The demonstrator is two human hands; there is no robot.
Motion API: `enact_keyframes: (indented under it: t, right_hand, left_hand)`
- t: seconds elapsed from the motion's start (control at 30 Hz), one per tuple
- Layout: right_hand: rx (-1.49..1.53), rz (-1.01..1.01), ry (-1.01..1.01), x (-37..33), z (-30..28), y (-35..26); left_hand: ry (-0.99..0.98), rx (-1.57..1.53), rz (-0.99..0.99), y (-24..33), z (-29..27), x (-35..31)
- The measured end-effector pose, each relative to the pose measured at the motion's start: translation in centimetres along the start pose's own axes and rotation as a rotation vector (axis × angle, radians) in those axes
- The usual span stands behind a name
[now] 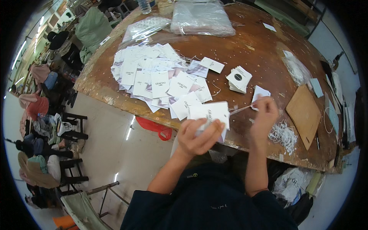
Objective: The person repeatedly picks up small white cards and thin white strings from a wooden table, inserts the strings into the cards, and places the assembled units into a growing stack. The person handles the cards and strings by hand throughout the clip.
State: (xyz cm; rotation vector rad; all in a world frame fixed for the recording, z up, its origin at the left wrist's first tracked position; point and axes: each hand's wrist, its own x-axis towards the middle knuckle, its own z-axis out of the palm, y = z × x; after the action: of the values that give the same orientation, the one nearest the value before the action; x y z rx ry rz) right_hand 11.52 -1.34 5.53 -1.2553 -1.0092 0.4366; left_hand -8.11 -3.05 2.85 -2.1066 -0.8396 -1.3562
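My left hand point(199, 136) grips a white hang tag point(210, 111) with dark print, at the near edge of the table; whether more tags lie behind it I cannot tell. To its right, my right hand point(265, 111) pinches a thin white string point(241, 109) stretched from the tag's corner. A large heap of printed tags point(153, 76) spreads to the left. Beyond my hands sits a small stack of white tags point(239, 79) with a dark round mark. Another white tag point(260, 94) lies just behind my right hand. A tangle of white strings point(283, 137) is beside my right wrist.
Clear plastic packs point(201, 17) lie at the far side near a water bottle point(144, 6). A brown board point(303, 115) and a plastic bag point(297, 69) are at the right. A red bag point(155, 127) hangs below the front edge. Several people sit at the left.
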Motion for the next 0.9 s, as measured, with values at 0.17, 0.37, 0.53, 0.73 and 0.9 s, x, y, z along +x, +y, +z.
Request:
enact_keyframes:
  t: [0.17,0.37,0.53,0.73,0.9]
  right_hand:
    - [-0.109,0.008,-0.209,1.7,-2.2,2.1]
    - [-0.663,-0.316,-0.346,4.3,-3.3,2.6]
    - [-0.774,-0.394,-0.5,7.3,-2.8,4.6]
    - [-0.883,-0.344,-0.535,7.4,-0.7,5.6]
    - [-0.965,-0.194,-0.601,8.2,0.6,6.7]
  left_hand:
    - [-0.43,0.2,-0.373,-5.4,2.7,1.1]
    - [-0.736,-0.026,-0.213,-4.5,5.2,-1.9]
    - [-0.77,0.122,-0.164,-9.1,7.2,-2.6]
    - [-0.757,0.182,-0.145,-9.3,7.5,-1.9]
    - [-0.781,0.064,-0.133,-7.6,6.9,-1.3]
